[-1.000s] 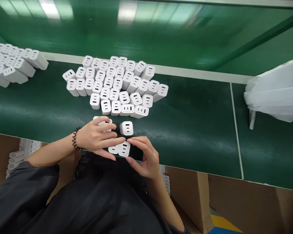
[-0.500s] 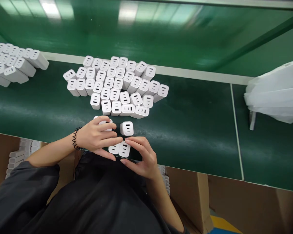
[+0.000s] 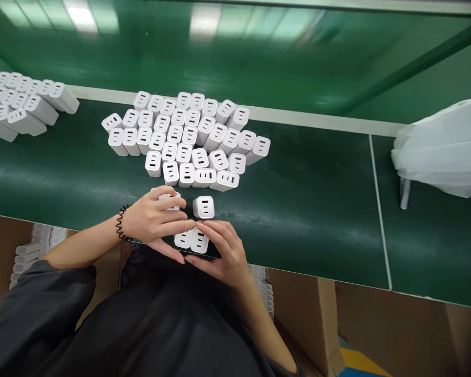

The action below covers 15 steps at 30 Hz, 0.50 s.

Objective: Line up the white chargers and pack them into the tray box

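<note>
Two white wall chargers with port slots, a left charger and a right charger, stand side by side at the bench's front edge. My left hand, wearing a black coil band, spreads its fingers over and beside them. Under its upper fingers another charger is partly hidden. My right hand curves around the pair from the right, index finger across the top edge and thumb below. A dark gap shows between its palm and the right charger. A single charger stands just above the fingers.
A large group of white chargers stands on the green bench. More chargers are at the far left. A white plastic bag hangs at the right. Cardboard boxes sit below the bench edge.
My right hand has shifted slightly left, its thumb and index finger now further across the pair. My left hand has hardly moved, and the chargers stay put.
</note>
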Each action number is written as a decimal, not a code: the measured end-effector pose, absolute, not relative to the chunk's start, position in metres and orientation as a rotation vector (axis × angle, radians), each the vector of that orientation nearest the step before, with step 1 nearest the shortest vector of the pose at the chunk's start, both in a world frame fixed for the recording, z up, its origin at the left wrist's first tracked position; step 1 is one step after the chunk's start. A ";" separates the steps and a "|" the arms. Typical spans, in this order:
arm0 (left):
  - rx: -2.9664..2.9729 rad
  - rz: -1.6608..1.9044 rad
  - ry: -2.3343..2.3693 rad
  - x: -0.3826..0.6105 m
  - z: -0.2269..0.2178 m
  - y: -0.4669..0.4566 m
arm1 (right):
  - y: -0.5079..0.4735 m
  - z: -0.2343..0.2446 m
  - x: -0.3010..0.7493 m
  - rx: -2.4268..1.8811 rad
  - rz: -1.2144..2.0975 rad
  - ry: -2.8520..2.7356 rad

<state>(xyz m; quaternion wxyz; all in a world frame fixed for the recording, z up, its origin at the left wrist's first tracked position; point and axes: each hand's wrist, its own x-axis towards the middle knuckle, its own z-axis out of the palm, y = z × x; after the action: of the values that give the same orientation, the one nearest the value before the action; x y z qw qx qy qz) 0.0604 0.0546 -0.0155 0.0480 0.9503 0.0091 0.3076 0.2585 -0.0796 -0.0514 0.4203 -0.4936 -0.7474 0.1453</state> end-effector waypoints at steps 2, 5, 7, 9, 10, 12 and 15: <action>2.842 0.982 0.048 0.060 -0.016 0.056 | -0.079 -0.051 0.254 -1.256 0.298 -1.896; 2.754 1.060 0.074 0.058 -0.018 0.058 | -0.076 -0.050 0.246 -1.265 0.246 -1.879; 2.716 1.080 0.096 0.057 -0.019 0.060 | -0.074 -0.050 0.240 -1.248 0.247 -1.864; 2.700 1.081 0.125 0.056 -0.020 0.061 | -0.072 -0.048 0.236 -1.223 0.282 -1.857; 2.697 1.082 0.137 0.056 -0.020 0.061 | -0.073 -0.047 0.237 -1.209 0.313 -1.852; 2.697 1.084 0.150 0.056 -0.020 0.061 | -0.076 -0.044 0.243 -1.199 0.384 -1.826; 2.690 1.105 0.169 0.056 -0.020 0.060 | -0.085 -0.044 0.272 -1.298 0.400 -1.722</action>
<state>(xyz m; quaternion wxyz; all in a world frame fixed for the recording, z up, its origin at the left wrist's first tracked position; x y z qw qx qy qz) 0.0560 0.0602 -0.0201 0.1142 0.9174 0.0577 0.3769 0.2717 -0.0853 -0.0440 0.4566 -0.5267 -0.6984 0.1622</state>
